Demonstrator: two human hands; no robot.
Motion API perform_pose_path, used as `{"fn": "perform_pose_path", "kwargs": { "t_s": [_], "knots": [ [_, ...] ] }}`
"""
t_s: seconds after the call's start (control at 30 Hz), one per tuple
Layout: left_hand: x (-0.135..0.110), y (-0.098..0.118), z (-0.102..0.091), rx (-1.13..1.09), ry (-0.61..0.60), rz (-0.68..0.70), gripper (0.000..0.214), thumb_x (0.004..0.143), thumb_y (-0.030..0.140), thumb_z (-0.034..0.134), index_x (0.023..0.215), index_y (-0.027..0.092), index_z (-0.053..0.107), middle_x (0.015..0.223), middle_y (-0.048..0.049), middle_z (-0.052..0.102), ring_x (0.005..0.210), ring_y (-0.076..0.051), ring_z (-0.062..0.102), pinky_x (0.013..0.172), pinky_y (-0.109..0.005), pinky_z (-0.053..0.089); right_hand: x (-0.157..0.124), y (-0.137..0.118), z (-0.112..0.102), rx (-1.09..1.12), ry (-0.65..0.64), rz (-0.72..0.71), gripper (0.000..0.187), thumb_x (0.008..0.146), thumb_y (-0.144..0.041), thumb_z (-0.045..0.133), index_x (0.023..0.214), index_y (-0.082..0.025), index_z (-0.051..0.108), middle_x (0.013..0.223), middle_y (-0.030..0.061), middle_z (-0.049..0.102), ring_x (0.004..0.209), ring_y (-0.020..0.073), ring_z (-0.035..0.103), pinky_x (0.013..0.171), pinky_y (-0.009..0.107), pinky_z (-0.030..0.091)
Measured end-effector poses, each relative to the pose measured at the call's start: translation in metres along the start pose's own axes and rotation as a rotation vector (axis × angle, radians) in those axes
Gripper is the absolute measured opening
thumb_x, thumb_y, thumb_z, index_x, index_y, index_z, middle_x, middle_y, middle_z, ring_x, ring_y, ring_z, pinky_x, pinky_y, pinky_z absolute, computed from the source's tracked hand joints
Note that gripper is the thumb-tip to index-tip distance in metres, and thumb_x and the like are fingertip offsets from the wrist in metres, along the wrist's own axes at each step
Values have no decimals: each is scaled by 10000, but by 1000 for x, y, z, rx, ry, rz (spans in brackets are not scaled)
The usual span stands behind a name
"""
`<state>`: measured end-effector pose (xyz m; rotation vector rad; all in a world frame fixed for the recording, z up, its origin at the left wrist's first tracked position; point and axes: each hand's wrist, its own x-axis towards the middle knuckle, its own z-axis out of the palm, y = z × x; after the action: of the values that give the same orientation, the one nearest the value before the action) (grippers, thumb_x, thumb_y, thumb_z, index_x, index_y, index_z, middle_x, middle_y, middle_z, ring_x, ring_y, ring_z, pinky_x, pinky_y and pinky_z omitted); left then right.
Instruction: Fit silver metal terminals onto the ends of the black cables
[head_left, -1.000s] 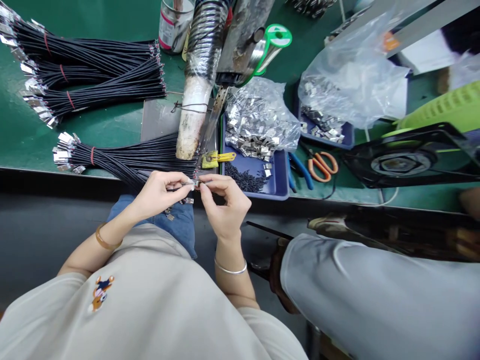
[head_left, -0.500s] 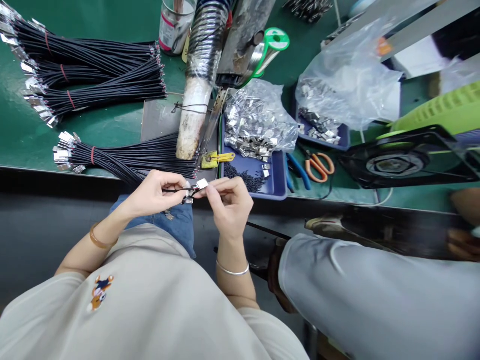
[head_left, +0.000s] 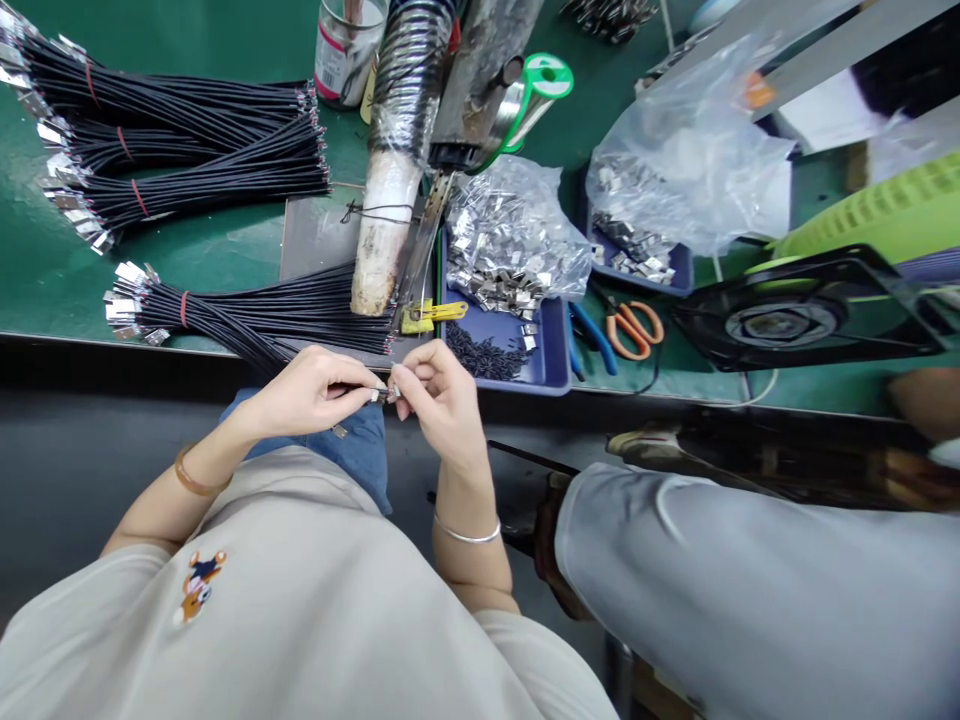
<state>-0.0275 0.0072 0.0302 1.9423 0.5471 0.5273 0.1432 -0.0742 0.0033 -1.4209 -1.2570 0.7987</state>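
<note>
In front of my lap, just off the bench edge, my two hands meet at the fingertips. My left hand (head_left: 319, 392) pinches a thin black cable (head_left: 346, 388) near its end. Thumb and forefinger of my right hand (head_left: 435, 395) close on a small metal connector (head_left: 394, 391) at that end, mostly hidden by the fingers. Beyond the hands lies a bundle of black cables (head_left: 289, 308) tied with a red band, with metal connectors at its left end. A blue tray (head_left: 555, 345) near my right hand holds small black tubes (head_left: 486, 355) and a bag of metal connectors (head_left: 510, 240).
More tied cable bundles (head_left: 195, 140) lie at the back left. A taped duct (head_left: 382, 220) slants down over the bench beside a solder spool (head_left: 544, 80). Orange-handled scissors (head_left: 634, 330), a black fan (head_left: 787, 322) and a second tray (head_left: 682, 280) are rightward. A co-worker's grey-clad leg (head_left: 712, 580) is close by.
My right hand has moved slightly left, closer to my left fingertips. The white-looking connector that showed between the hands is now mostly covered by fingers.
</note>
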Motion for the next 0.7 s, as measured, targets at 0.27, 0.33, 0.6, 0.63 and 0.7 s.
{"fn": "perform_pose_path", "kwargs": {
  "t_s": [0.27, 0.33, 0.6, 0.63, 0.7],
  "knots": [
    [0, -5, 8, -84, 88, -106, 228, 854, 195, 521, 716, 114, 684, 547, 30, 497, 516, -73, 374, 491, -200, 281, -12, -4, -7, -465, 180, -343, 82, 912, -291, 690, 957, -224, 701, 525, -94, 498, 403, 58, 402, 458, 204, 363],
    [1, -4, 8, -68, 86, -107, 215, 846, 197, 526, 718, 114, 677, 543, 37, 471, 519, -72, 349, 488, -198, 275, -11, -4, -1, -448, 105, -338, 73, 928, -256, 652, 886, -219, 698, 560, -68, 557, 437, 62, 451, 486, 207, 379],
    [2, -7, 16, -126, 207, -180, 140, 817, 225, 564, 744, 128, 635, 606, 20, 577, 552, -75, 447, 538, -183, 366, -3, -5, 1, 30, 313, 20, 251, 940, -368, 571, 740, -218, 572, 501, -97, 410, 406, 57, 347, 419, 197, 264],
    [2, -7, 17, -97, 224, -177, 137, 814, 221, 567, 739, 128, 635, 604, 21, 574, 550, -74, 439, 535, -183, 358, -3, -7, -1, -27, 288, 34, 263, 922, -365, 590, 710, -210, 580, 501, -89, 419, 416, 56, 348, 428, 202, 266],
    [2, -8, 18, -38, 239, -160, 139, 815, 213, 569, 737, 124, 643, 606, 22, 566, 549, -72, 420, 524, -184, 336, -2, -10, -3, -176, 188, 56, 263, 880, -355, 633, 673, -198, 597, 502, -80, 434, 437, 56, 345, 454, 211, 285]
  ]
}}
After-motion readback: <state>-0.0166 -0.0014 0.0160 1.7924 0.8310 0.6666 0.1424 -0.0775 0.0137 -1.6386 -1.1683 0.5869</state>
